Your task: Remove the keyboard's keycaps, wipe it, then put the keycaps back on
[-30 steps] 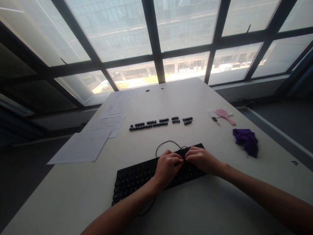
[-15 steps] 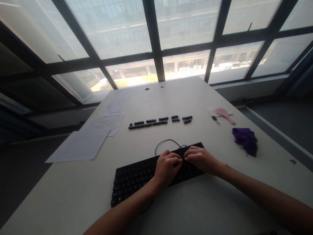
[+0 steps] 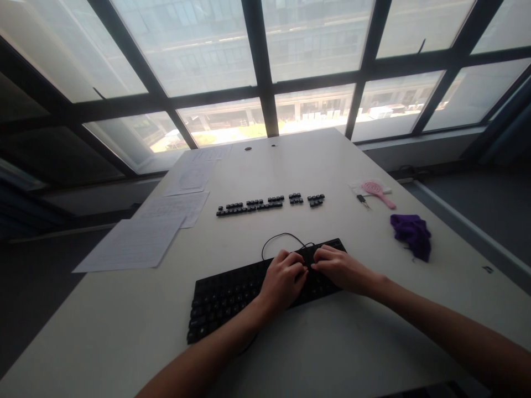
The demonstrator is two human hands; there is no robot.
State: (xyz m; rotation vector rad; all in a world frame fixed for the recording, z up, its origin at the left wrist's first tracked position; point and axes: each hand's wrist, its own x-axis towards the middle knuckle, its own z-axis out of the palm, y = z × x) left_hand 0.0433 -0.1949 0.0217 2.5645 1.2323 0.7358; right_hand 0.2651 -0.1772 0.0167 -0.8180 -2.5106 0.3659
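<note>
A black keyboard (image 3: 224,298) lies slantwise on the white table in front of me. Over its right part, my left hand (image 3: 284,279) bends with fingers curled and tips pressed together. Close beside it, my right hand (image 3: 338,269) has thumb and fingers drawn together at the same spot. Whatever the fingertips pinch is hidden or too small to name. A thin black cable (image 3: 284,234) loops behind the keyboard. Farther back, loose black keycaps (image 3: 269,207) stand in two rows, split into groups.
Printed papers (image 3: 130,243) overlap along the table's left side. To the right lie a pink hairbrush (image 3: 376,192), a small black item (image 3: 360,198) with metal prongs and a crumpled purple cloth (image 3: 412,235). Windows (image 3: 311,110) rise behind the table (image 3: 315,354).
The view has shifted slightly. My fingertips have moved a little over the same part of the keyboard, with a slightly wider gap between the hands. The keycaps stay in place.
</note>
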